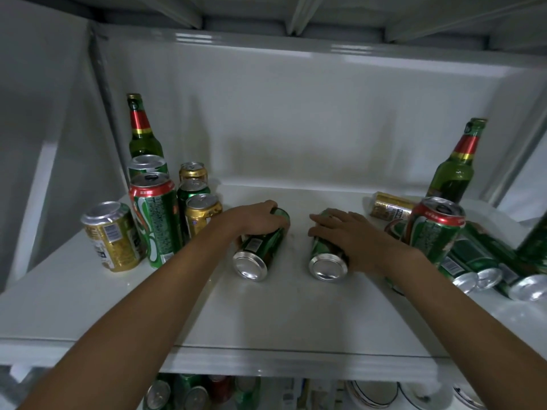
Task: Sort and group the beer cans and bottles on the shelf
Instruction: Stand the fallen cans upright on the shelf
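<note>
A white shelf (pixel 183 315) is seen from above, with both bare arms stretched out over it. Two green cans are lying on their sides in the middle, with their silver bottoms turned to the front. The left can (pixel 260 250) is held by the left hand (pixel 254 220), whose fingers are curled over its far end. The right can (pixel 327 255) is covered by the right hand (pixel 343 229); its fingers are laid over the top and its thumb is bent down the near side, so the can is gripped. The two cans are kept apart, with bare shelf between them.

On the left side, cans are stood up in a bunch. A tall green can (pixel 155 217) with a red band is placed near the front, and a gold can (pixel 114 236) is set just beside it, closer to the edge. Behind them a silver-topped can (pixel 147 165), a small gold can (pixel 193 171), a dark green can (pixel 192 192) and another gold can (pixel 202 211) are packed close. A green bottle (pixel 143 130) is stood upright at the back.

On the right side, a second bottle (pixel 457 167) is stood at the back. A gold can (pixel 390 205) is laid on its side near it. One red-banded can (pixel 433 229) is stood upright, and a heap of green cans (pixel 479 261) is laid flat beside it, touching one another.

More cans (pixel 189 393) and some plates (pixel 373 393) are seen on the shelf below.
</note>
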Tool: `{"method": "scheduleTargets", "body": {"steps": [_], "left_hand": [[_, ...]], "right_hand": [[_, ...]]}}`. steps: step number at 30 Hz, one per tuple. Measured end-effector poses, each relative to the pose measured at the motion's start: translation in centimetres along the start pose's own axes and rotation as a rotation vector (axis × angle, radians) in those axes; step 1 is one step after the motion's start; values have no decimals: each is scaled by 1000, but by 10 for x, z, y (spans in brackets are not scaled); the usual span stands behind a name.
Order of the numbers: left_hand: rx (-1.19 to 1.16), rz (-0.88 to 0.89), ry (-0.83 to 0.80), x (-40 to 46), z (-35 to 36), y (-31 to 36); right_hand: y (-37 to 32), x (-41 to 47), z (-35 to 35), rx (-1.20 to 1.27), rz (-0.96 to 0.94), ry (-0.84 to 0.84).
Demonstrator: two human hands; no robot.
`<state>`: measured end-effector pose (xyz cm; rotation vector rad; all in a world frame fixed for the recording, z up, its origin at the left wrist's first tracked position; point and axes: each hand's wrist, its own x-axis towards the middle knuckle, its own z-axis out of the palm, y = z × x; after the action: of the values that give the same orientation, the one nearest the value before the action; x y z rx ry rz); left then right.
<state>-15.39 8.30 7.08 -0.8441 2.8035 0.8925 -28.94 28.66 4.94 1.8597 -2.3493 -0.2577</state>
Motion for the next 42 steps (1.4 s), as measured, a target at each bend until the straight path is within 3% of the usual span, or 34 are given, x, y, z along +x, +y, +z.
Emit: {"method": "scheduleTargets", "body": {"steps": [6,11,18,24,34,42], "left_hand": [[20,88,133,-5,8,-6],[-166,122,244,-16,8,-10],[-342,307,554,-29,5,-11],[-413,393,727,-27,24,-7],[-541,264,974,-10,26,-5],[-601,166,1003,4,9,-8]], "right_hand": [[-3,-3,-6,54,6,80],[-11,-7,-3,120,118,195],[-21,-6,-18,470,245,394],[-27,13,-17,783,394,445],[-34,46,-16,936,429,461],[-47,70,-13,1024,393,496]]}}
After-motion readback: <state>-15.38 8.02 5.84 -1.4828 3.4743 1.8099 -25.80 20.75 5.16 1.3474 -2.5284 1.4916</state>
